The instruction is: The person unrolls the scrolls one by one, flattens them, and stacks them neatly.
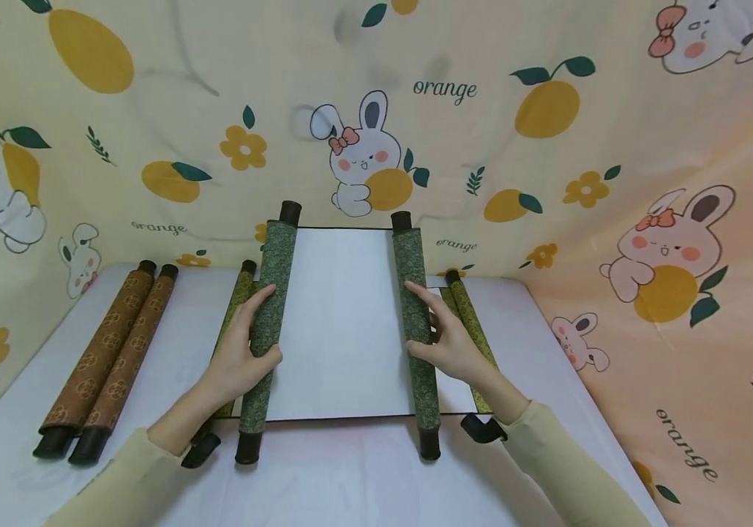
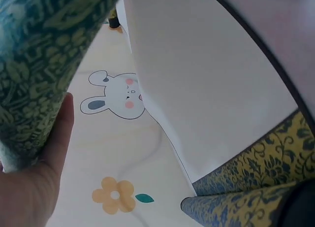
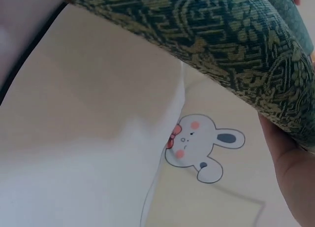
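A green patterned scroll (image 1: pixel 277 271) is partly unrolled, its blank white sheet (image 1: pixel 346 322) stretched between two rolls with black end knobs. My left hand (image 1: pixel 234 362) grips the left roll, with the thumb on the inner side. On the right roll (image 1: pixel 416 293), my right hand (image 1: pixel 451 348) has its fingers and thumb round the edge. In the left wrist view, the dark green roll (image 2: pixel 39 54) rests in the hand; the right wrist view shows the other roll (image 3: pixel 221 40) held likewise. Behind and below it, a yellow-green scroll (image 1: pixel 471 322) lies open, its middle mostly hidden.
To the left, a brown scroll with a flower pattern (image 1: pixel 102 337) lies on the white tabletop (image 1: pixel 323 483), its two rolls side by side. A cloth backdrop (image 1: pixel 363 44) printed with rabbits and oranges stands behind the table and along its right side.
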The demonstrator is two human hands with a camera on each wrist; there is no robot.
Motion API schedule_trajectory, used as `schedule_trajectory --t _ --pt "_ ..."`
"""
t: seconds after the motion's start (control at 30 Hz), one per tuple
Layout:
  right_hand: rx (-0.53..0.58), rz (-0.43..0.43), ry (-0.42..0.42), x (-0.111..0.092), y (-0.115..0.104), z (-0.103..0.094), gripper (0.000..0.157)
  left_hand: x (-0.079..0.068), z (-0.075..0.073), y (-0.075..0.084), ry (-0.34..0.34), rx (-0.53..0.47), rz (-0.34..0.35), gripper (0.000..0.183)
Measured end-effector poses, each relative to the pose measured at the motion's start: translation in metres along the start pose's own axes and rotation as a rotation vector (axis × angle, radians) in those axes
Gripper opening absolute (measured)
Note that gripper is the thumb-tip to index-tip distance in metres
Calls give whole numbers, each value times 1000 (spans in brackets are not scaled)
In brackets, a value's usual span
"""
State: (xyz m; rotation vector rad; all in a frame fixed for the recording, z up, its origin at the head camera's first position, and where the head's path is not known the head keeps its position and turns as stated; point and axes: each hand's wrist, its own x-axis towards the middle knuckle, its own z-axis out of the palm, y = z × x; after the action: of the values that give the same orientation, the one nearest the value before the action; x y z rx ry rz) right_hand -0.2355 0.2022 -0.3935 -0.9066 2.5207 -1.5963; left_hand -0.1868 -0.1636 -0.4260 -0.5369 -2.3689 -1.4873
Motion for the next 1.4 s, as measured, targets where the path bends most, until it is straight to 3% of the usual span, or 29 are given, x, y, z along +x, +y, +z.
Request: schedule_trajectory --t 0.27,0.5,0.77,0.97,1.4 --pt "27 35 2 1 0 0 93 -1 -7 0 -34 25 -19 88" --pt "97 69 -7 1 4 6 87 -1 -3 -1 -58 15 -43 85" --pt "33 36 4 0 11 5 85 -4 0 -3 -55 79 -79 95" --pt "22 -9 -5 -1 14 -1 88 -5 -2 -9 -24 53 -42 92" --pt "14 4 14 -7 11 -11 88 -7 -9 -18 46 53 -15 94"
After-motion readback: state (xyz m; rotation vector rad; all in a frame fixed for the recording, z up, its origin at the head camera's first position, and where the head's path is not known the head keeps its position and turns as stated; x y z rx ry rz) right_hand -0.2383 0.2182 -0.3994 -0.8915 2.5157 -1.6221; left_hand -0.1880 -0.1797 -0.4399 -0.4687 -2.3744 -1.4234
